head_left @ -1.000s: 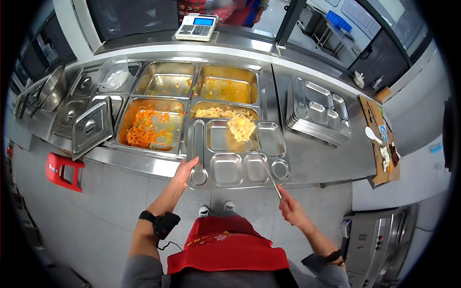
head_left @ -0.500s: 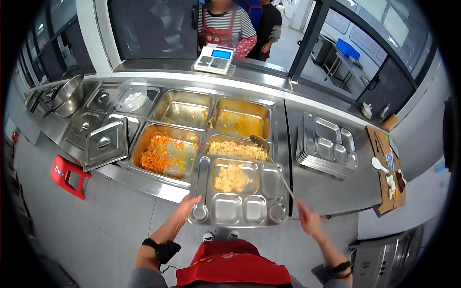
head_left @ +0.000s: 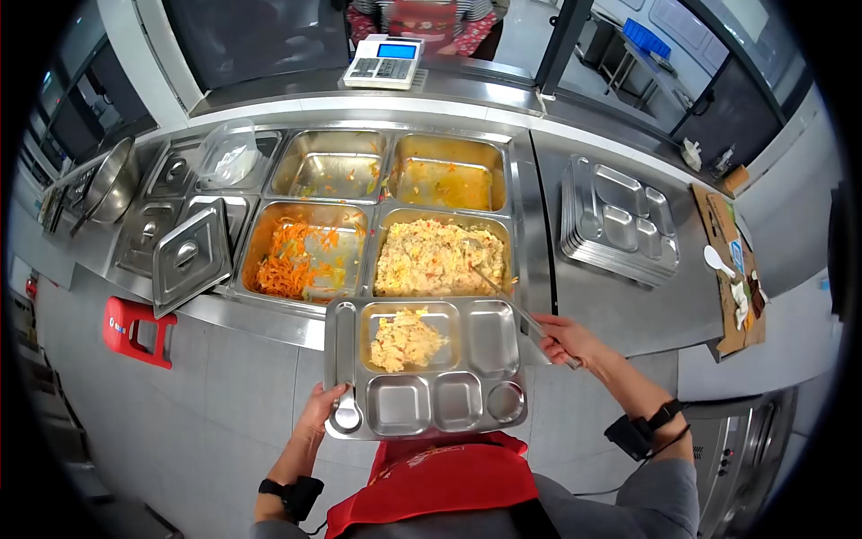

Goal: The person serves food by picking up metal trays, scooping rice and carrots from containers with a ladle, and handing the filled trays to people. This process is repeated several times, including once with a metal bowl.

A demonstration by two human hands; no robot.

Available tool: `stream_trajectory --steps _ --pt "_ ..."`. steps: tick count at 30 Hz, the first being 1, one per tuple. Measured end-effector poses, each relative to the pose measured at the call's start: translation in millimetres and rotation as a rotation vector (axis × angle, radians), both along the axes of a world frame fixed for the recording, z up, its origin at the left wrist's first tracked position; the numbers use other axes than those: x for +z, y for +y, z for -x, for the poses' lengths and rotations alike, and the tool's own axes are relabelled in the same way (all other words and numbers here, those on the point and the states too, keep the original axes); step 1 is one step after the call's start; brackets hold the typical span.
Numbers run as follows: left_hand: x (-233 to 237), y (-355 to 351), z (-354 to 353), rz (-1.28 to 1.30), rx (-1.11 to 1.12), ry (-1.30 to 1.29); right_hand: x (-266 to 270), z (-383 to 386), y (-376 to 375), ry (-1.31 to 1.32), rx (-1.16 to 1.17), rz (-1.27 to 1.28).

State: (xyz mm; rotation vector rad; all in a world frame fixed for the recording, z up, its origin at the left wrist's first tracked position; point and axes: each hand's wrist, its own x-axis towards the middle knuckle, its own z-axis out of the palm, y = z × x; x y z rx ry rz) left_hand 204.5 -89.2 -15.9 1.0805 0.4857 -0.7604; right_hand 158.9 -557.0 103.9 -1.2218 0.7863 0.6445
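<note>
My left hand [head_left: 321, 409] grips the left edge of a steel compartment tray [head_left: 429, 380], thumb on top. In the tray's large upper compartment lies a heap of yellow, egg-like food [head_left: 406, 341]; its other compartments hold no food. My right hand [head_left: 567, 341] is wrapped round the long handle of a serving spoon [head_left: 530, 325], right of the tray. The spoon's head is hidden in a deep pan of yellow food with small orange bits [head_left: 437, 255], just beyond the tray. Shredded carrot [head_left: 289, 260] lies in the pan to the left.
Two mostly emptied pans [head_left: 329, 165] sit behind. Steel lids [head_left: 190, 256], a clear plastic tub [head_left: 228, 154] and a metal bowl [head_left: 117, 184] are at left. Stacked trays [head_left: 620, 220] stand right, near cardboard [head_left: 732, 269]. A scale [head_left: 384, 63] sits before a person in a red apron.
The tray has moved left and toward me, uncovering more of the yellow food's pan. My right hand has risen, and the spoon's head has gone from the pan's back edge into the food.
</note>
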Motion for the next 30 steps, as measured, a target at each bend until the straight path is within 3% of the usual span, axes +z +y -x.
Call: stream_trajectory --steps 3,6,18,22,25,28,30 --pt "-4.7 -3.3 -1.8 0.007 -0.041 0.027 -8.8 6.0 5.9 0.041 -0.224 -0.278" --pt "-5.5 -13.3 -6.0 0.023 -0.094 0.032 15.6 26.9 15.9 0.005 -0.164 -0.072" --pt "6.3 -79.8 -49.6 -0.079 -0.102 -0.021 42.9 91.2 13.7 -0.156 -0.239 -0.15" --pt "1.5 -103.3 -72.9 -0.021 -0.09 -0.041 21.9 123.5 29.3 -0.174 -0.102 0.179" --pt "-31.6 -108.8 -85.1 0.091 -0.106 -0.001 -19.2 133.9 49.5 -0.684 0.321 0.964" --pt "-13.5 -114.3 -82.3 0.11 -0.075 -0.019 -22.2 129.8 63.1 -0.829 0.343 1.177" --pt "-21.9 -110.9 -84.3 0.161 -0.098 -0.031 -17.1 135.7 62.1 -0.726 0.394 1.207"
